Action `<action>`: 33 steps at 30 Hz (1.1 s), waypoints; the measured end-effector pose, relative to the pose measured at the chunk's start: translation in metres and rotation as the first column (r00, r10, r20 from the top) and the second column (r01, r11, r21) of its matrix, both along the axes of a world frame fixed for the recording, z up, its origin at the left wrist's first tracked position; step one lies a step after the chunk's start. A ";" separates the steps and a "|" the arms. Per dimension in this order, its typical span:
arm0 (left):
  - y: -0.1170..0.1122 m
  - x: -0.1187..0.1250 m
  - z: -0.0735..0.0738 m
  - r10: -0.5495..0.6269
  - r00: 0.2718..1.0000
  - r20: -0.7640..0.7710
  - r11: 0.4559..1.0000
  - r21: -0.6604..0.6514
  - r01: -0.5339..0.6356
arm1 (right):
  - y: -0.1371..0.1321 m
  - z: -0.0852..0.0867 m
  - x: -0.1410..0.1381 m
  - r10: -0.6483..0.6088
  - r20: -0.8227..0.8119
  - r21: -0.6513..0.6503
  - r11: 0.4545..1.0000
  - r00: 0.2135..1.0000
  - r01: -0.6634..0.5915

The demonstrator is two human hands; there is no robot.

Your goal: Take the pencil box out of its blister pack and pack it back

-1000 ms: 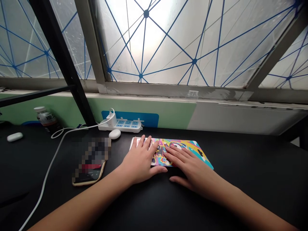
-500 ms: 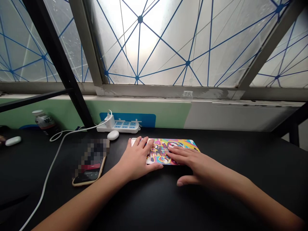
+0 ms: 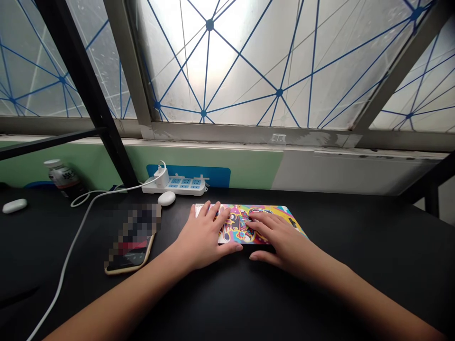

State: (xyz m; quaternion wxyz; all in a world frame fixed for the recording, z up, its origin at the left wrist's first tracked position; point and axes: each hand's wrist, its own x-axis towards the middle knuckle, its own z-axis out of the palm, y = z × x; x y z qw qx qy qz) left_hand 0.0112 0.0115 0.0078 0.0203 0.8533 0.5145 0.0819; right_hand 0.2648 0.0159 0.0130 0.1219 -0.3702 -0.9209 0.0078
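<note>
A flat, rectangular piece with a bright cartoon print [image 3: 236, 223] lies on the black desk in front of me; its exact kind I cannot tell. My left hand [image 3: 204, 234] rests over its left end, fingers spread and pointing away, thumb along the near edge. Over the right half lies my right hand [image 3: 280, 237], palm down with the fingers stretched out. Its thumb sits on or just above the desk, apart from the piece's near edge. Both hands hide parts of the print.
Left of my hands lies a phone [image 3: 133, 248], partly blurred. Behind it are a white oval case [image 3: 167, 198] and a power strip [image 3: 185, 185] with a plugged-in charger. A white cable [image 3: 73, 246] crosses the left side. Further left stand a dark bottle [image 3: 64, 177] and a white object [image 3: 14, 206].
My right hand has turned slightly, its thumb moving left and nearer the printed piece, baring more of the right end. My left hand stays nearly in place. The view has shifted a little.
</note>
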 end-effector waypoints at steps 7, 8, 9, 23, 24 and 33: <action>0.003 -0.007 0.005 -0.030 1.000 0.011 0.999 0.011 0.030 | -0.003 -0.016 -0.013 0.066 0.111 0.095 0.993 0.992 -0.077; 0.003 -0.008 0.006 -0.033 0.999 0.012 0.999 0.014 0.033 | -0.003 -0.016 -0.014 0.070 0.118 0.095 0.992 0.991 -0.081; 0.003 -0.009 0.007 -0.037 0.999 0.011 0.999 0.014 0.037 | -0.003 -0.016 -0.014 0.071 0.122 0.094 0.992 0.990 -0.082; -0.001 -0.018 0.016 -0.038 0.999 0.023 0.999 -0.007 0.039 | -0.006 -0.011 -0.018 0.046 0.120 0.066 0.996 0.992 -0.054; -0.001 -0.017 0.015 -0.038 0.999 0.021 0.999 -0.008 0.038 | -0.006 -0.012 -0.021 0.047 0.110 0.074 0.996 0.993 -0.055; -0.002 -0.011 0.011 -0.046 0.999 0.029 0.999 0.009 0.046 | -0.016 -0.012 -0.067 0.075 0.044 0.085 0.993 0.996 -0.078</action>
